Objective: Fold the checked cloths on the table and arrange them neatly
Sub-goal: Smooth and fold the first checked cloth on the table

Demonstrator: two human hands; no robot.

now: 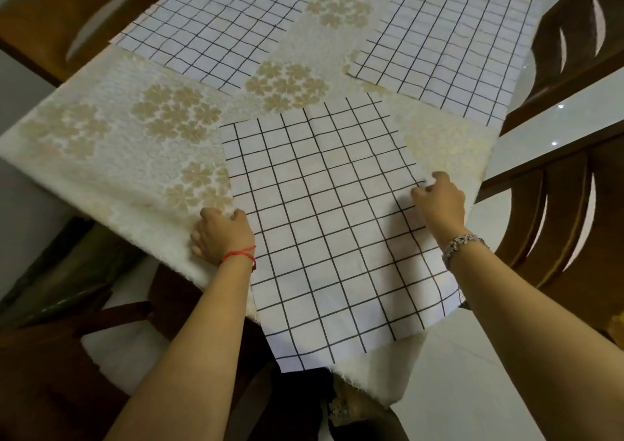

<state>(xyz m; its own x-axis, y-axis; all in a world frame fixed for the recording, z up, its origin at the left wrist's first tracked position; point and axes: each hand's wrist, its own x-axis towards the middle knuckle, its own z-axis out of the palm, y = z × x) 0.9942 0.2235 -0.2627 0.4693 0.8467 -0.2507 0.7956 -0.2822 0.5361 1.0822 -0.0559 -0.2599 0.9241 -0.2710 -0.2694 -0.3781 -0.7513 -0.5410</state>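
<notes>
three checked cloths, white with a thin black grid, are seen on a bench (84,184) that is covered by a cream tablecloth (141,126) printed with tan flowers. the near cloth (331,224) is spread flat in front of the person, and its lower part is draped over the bench's near edge. the far left cloth (216,25) is laid flat at the back left, and the far right cloth (449,42) is laid flat at the back right, reaching the bench's right edge. the three are kept apart from one another, with flowered tablecloth shown between them.

the left hand (221,236) is placed at the left edge of the near cloth, its fingers curled and its thumb closed on that edge. the right hand (439,201) is placed at the right edge of the same cloth, which is pinched between curled fingers and thumb. a red string (239,255) is worn on the left wrist and a beaded bracelet (464,243) on the right.

dark wooden chairs (574,184) are set around the bench, on the right, the far left and the near left.
</notes>
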